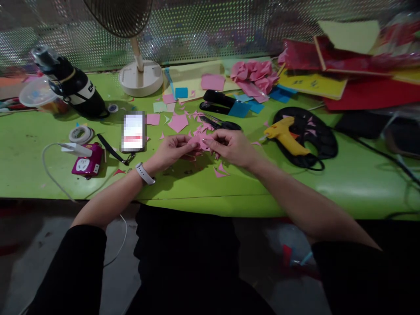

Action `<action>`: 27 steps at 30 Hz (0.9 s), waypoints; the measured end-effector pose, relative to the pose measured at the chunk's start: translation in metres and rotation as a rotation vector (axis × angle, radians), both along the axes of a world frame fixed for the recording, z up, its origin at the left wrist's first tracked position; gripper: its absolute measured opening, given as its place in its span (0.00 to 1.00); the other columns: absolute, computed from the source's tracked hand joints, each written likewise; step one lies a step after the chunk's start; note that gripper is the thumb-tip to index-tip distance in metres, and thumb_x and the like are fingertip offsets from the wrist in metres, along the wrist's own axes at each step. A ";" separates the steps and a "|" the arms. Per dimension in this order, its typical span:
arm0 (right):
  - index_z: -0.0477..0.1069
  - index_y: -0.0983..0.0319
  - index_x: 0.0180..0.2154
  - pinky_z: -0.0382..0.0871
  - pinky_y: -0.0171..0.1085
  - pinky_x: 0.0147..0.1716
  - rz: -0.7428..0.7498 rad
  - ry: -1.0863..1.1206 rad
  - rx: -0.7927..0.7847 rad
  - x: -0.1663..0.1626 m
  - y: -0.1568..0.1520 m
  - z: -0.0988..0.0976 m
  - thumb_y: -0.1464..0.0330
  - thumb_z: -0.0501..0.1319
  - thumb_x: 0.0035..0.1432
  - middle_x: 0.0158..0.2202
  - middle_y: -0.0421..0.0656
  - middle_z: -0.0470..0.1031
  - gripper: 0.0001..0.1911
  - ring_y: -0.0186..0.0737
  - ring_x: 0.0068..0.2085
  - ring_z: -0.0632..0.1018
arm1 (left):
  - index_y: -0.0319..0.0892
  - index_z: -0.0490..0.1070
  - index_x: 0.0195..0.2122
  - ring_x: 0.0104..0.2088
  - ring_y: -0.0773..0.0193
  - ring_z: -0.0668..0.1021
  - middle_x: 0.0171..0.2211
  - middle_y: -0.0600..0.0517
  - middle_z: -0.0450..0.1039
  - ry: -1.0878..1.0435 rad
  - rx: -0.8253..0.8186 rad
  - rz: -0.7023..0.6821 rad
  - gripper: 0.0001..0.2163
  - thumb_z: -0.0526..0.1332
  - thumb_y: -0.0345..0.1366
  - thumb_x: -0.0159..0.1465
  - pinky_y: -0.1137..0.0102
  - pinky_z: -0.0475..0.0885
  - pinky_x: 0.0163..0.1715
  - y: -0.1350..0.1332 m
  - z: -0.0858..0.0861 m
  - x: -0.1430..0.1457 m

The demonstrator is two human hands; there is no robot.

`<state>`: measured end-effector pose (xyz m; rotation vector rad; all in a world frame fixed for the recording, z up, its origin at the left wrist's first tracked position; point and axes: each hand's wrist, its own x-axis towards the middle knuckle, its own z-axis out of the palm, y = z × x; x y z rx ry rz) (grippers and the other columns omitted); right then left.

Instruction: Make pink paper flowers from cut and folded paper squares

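In the head view, the person's left hand [170, 151] and right hand [231, 146] meet over a green table [203, 192], and both are pinched on a small pink paper piece [199, 142] held between the fingertips just above the tabletop. The left wrist wears a white watch [144, 173]. Pink paper scraps [220, 170] lie scattered under and around the hands. Just behind the hands lie black scissors [220, 124], and farther back a black stapler [218, 101] rests beside blue paper squares [241, 109]. To the right of the right hand, a yellow glue gun [286, 136] lies on a black round mat [320, 138]. To the left of the left hand sit a magenta power strip [85, 162] with a white plug, a tape roll [80, 134] and a black bottle [74, 85] lying tilted. A white fan base [141, 76] stands at the back, near a heap of folded pink paper [254, 74]. Stacked red and yellow sheets [344, 74] fill the far right corner.
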<state>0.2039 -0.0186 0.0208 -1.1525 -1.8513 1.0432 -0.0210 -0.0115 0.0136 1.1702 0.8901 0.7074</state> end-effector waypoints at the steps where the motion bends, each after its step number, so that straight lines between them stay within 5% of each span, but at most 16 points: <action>1: 0.70 0.57 0.28 0.64 0.38 0.21 0.006 0.007 -0.010 0.000 0.000 -0.001 0.38 0.64 0.61 0.21 0.38 0.70 0.29 0.35 0.21 0.69 | 0.38 0.76 0.41 0.40 0.65 0.87 0.41 0.46 0.85 -0.002 0.005 0.001 0.11 0.71 0.41 0.65 0.69 0.82 0.43 0.000 -0.001 0.000; 21: 0.68 0.58 0.29 0.60 0.38 0.24 -0.003 0.030 -0.054 -0.003 0.003 -0.009 0.42 0.62 0.65 0.22 0.37 0.68 0.27 0.34 0.23 0.68 | 0.40 0.78 0.37 0.33 0.66 0.86 0.34 0.50 0.84 0.070 0.003 0.055 0.16 0.74 0.48 0.61 0.69 0.84 0.41 0.000 0.004 -0.004; 27: 0.67 0.58 0.28 0.66 0.38 0.24 0.023 0.081 -0.133 -0.006 0.002 -0.012 0.44 0.60 0.67 0.22 0.38 0.70 0.27 0.35 0.22 0.71 | 0.40 0.78 0.37 0.32 0.67 0.86 0.34 0.50 0.85 0.059 0.021 0.031 0.17 0.74 0.49 0.61 0.72 0.84 0.39 0.002 0.001 -0.007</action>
